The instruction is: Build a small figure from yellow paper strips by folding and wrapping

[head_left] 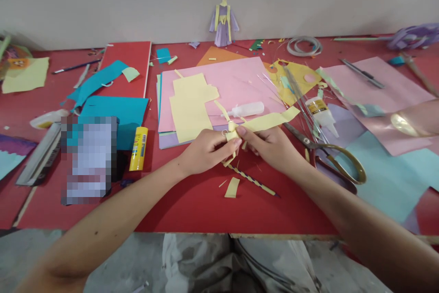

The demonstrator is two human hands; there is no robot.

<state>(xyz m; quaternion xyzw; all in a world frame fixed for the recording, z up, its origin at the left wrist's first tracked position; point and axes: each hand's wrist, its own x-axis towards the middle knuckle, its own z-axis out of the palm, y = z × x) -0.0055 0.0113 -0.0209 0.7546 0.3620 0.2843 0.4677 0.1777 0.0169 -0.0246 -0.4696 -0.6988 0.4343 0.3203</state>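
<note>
Fingers closed, my left hand pinches a small yellow paper figure with thin folded strips sticking out of it. My right hand grips the same piece from the other side, thumb pressed at its middle. A long yellow paper strip runs out to the right above my right hand. Just below lies a pencil wrapped in a yellow and purple spiral, beside a yellow paper scrap. Behind the hands are cut yellow paper and a white squeeze bottle on a pink sheet.
Scissors and a glue bottle lie right of my right hand. A yellow glue stick and a phone are at left. Against the wall stands a purple paper doll. Another person's wrist reaches in at right.
</note>
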